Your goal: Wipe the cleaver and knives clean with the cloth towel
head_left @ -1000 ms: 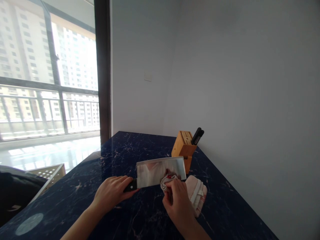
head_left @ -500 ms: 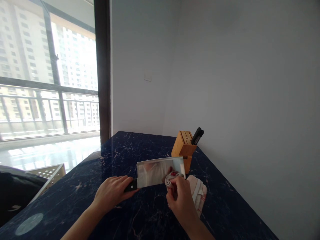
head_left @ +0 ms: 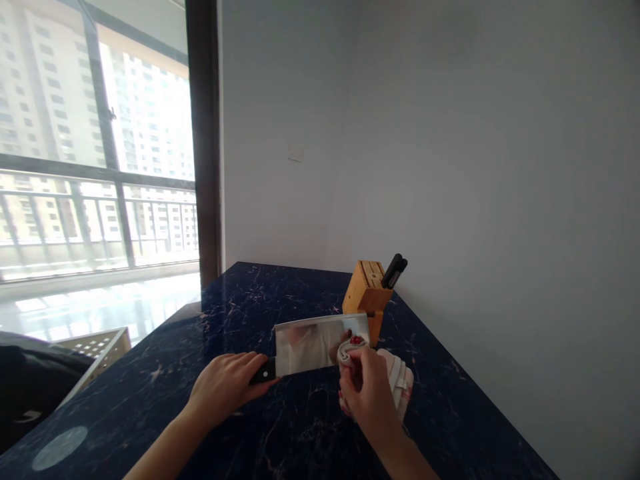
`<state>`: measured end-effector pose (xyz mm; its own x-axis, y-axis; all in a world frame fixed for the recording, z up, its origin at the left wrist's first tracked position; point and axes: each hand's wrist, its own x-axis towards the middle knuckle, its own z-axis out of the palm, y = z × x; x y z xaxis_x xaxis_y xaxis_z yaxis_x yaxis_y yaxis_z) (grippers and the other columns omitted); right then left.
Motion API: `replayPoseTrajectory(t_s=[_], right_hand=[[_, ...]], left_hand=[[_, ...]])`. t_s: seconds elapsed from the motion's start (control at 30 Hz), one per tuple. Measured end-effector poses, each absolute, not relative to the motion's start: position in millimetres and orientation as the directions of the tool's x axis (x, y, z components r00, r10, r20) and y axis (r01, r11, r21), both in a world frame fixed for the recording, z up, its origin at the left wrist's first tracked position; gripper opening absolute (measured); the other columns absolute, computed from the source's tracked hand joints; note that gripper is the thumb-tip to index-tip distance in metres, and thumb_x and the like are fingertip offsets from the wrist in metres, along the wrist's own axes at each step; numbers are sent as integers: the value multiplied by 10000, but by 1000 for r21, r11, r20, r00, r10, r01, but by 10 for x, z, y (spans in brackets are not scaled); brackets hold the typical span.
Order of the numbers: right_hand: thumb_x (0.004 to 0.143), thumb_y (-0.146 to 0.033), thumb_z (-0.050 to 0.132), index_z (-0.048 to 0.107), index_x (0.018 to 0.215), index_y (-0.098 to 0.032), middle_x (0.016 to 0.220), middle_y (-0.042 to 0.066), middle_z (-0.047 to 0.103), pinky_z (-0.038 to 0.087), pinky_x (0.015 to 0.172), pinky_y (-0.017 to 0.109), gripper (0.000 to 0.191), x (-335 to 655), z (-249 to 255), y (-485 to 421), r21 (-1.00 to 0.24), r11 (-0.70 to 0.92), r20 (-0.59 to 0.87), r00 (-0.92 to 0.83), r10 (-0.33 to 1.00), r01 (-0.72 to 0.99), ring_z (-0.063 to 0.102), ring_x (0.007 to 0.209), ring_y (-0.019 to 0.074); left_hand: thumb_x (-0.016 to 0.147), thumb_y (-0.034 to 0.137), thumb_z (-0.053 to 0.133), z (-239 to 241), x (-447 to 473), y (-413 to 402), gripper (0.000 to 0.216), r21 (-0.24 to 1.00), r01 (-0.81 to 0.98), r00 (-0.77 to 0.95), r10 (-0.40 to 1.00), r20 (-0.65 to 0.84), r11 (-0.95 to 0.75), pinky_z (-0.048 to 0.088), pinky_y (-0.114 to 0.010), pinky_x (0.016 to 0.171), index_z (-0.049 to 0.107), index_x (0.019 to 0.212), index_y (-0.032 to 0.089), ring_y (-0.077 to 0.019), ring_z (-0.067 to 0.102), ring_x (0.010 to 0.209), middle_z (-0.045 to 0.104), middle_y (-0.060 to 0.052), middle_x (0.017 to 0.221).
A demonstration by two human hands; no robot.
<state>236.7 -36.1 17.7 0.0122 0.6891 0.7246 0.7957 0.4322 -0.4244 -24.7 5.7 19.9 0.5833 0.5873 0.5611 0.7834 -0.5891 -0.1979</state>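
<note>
A round pale patch (head_left: pixel 60 448) is showing near the close left corner of a dark blue, marble-patterned table (head_left: pixel 260 433), where a person is working with both bare hands. The left hand (head_left: pixel 225 383) is gripping the black handle of a cleaver (head_left: pixel 307 347), its fingers closed around it. The right hand (head_left: pixel 371 383) is pinching a rolled cloth (head_left: pixel 345 352), pale with red marks, between thumb and bent fingers, and holding it over the end of the blade farthest from the handle. The cleaver is lying across the space in front of the person, its shiny broad face turned toward the camera; whether its lower edge is touching the table, one cannot tell. A folded pink-and-white cloth (head_left: pixel 403 383) is resting just beside the right hand, partly hidden by it. At left, a dark item (head_left: pixel 40 387) is sitting by a pale, perforated basket (head_left: pixel 113 343). Beyond the blade's tip, a wooden knife block (head_left: pixel 363 290) is standing on the table, black handles (head_left: pixel 395 270) jutting from it. Farther back, a switch plate (head_left: pixel 295 152) is showing on the grey wall (head_left: pixel 450 167), and tall buildings (head_left: pixel 55 87) are rising outside the window.
</note>
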Motion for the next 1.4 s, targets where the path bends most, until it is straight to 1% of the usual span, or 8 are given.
replayPoseTrajectory(t_s=[0.17,0.37,0.43,0.6,0.7,0.93,1.2,1.4], right_hand=[[727,-69,431,445,834,-199,810,29,495,380,689,343,169,2255,130,-393,-379,502,683,-131,719,777,469,768,187],[733,-132,479,463,832,-202,780,27,511,379,689,356,122,2471,177,-273,-427,386,727,57,684,818,475,748,199],[742,-138,479,464,843,-203,798,30,517,385,697,354,121,2499,175,-250,-445,384,726,75,684,809,481,762,198],[758,-82,435,457,914,-200,882,41,516,399,740,343,197,2296,143,-343,-382,511,682,-139,718,770,488,837,189],[733,-50,440,465,909,-205,886,37,520,401,753,357,236,2212,142,-385,-336,529,638,-226,737,779,493,858,196],[758,-98,448,454,950,-194,904,65,514,422,761,406,214,2458,177,-234,-345,408,728,-33,685,845,494,866,218],[719,-66,480,423,1085,-199,1045,91,493,414,849,436,393,2196,128,-362,-267,485,674,-199,712,833,463,1008,248],[765,-103,450,411,1099,-186,1019,103,508,434,836,458,347,2399,96,-209,-293,445,781,-56,622,846,488,984,246]], left_hand=[[839,513,382,200,-177,22,367,-206,769,607,591,532,-605,410,-240,516,589,807,211,-166,620,598,628,4,629],[851,519,346,202,-141,-8,395,-223,767,625,621,472,-602,418,-254,531,588,851,206,-171,626,610,635,1,651],[850,520,344,195,-118,-22,399,-218,768,624,629,463,-602,417,-264,527,588,839,204,-178,626,607,632,1,649],[850,502,365,147,-60,-43,368,-234,745,654,614,443,-625,405,-276,514,582,818,206,-186,617,593,625,3,654],[845,498,381,115,-53,-39,353,-273,732,673,603,429,-624,399,-276,518,578,839,205,-185,610,584,626,1,664],[845,512,367,110,-36,-35,365,-249,753,650,631,423,-609,397,-270,531,566,807,208,-181,611,602,620,5,657],[854,495,364,121,-4,-77,359,-257,753,652,632,419,-606,403,-271,533,572,815,204,-182,612,604,624,-1,665],[854,509,346,126,16,-93,382,-258,758,646,639,417,-599,413,-287,528,573,819,204,-192,613,603,627,-4,673]])
